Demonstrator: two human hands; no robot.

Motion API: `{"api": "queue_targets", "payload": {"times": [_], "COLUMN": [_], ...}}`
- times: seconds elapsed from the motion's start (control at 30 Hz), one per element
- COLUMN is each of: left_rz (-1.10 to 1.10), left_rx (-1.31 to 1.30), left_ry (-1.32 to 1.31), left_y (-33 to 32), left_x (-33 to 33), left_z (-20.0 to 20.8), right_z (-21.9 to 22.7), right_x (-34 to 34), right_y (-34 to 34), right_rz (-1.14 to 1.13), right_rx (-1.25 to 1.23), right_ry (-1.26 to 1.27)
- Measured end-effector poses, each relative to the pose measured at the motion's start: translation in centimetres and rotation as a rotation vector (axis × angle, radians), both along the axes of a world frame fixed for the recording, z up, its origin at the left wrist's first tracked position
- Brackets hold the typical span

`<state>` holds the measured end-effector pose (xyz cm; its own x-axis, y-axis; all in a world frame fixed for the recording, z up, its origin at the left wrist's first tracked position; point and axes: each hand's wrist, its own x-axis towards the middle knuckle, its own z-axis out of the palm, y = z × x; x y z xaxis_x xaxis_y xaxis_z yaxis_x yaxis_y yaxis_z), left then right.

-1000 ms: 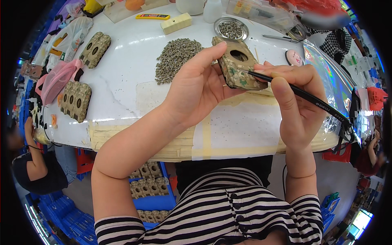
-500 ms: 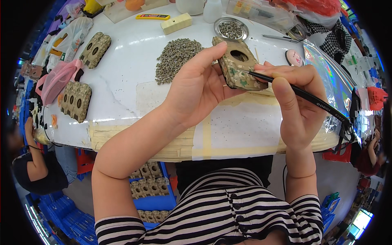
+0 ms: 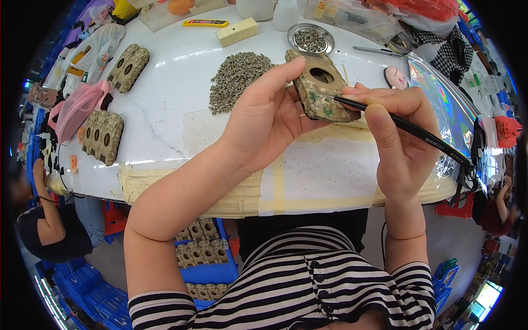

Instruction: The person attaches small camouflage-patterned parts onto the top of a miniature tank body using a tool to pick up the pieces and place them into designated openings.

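Observation:
My left hand (image 3: 264,110) holds up a camouflage-patterned casing (image 3: 324,91) with a round hole in its face, tilted over the table. The thumb lies along its left edge and the fingers support it from behind. In my right hand (image 3: 404,126) is a pair of black tweezers (image 3: 410,126), gripped between thumb and fingers. Their fine tips touch or hover just over the casing's face, below the hole; whether they pinch anything is too small to tell. Beyond the left hand lies a pile of small metal parts (image 3: 236,80).
A round metal dish (image 3: 297,34) of similar small parts stands behind the casing. More camouflage casings (image 3: 103,137) lie at the left, near a pink mesh pouch (image 3: 74,113). A yellow cutter (image 3: 205,23) and cream block (image 3: 237,32) lie at the back. White paper (image 3: 324,176) covers the front edge.
Almost nothing differs. Both hands, the casing and the tweezers keep nearly the same place, with only a very slight shift.

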<state>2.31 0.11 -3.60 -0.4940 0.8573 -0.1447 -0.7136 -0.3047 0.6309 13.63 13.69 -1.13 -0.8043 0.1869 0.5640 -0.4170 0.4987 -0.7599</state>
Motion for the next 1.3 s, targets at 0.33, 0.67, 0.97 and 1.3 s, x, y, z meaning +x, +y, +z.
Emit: {"api": "queue_targets", "payload": {"times": [0.33, 0.67, 0.97, 1.3], "left_rz": [-0.005, -0.004, -0.01, -0.008], "left_rx": [0.001, -0.005, -0.014, -0.014], "left_ry": [0.007, 0.0, 0.015, 0.02], "left_y": [0.01, 0.01, -0.1, -0.07], "left_x": [-0.03, 0.07, 0.02, 0.03], "left_z": [0.0, 0.16, 0.24, 0.14], "right_z": [0.01, -0.15, -0.18, -0.13], "right_x": [0.01, 0.01, 0.09, 0.06], "right_y": [0.04, 0.03, -0.11, -0.04], "right_rz": [0.006, 0.019, 0.024, 0.028], "right_rx": [-0.021, -0.055, -0.103, -0.065], "right_ry": [-0.005, 0.014, 0.022, 0.022]}}
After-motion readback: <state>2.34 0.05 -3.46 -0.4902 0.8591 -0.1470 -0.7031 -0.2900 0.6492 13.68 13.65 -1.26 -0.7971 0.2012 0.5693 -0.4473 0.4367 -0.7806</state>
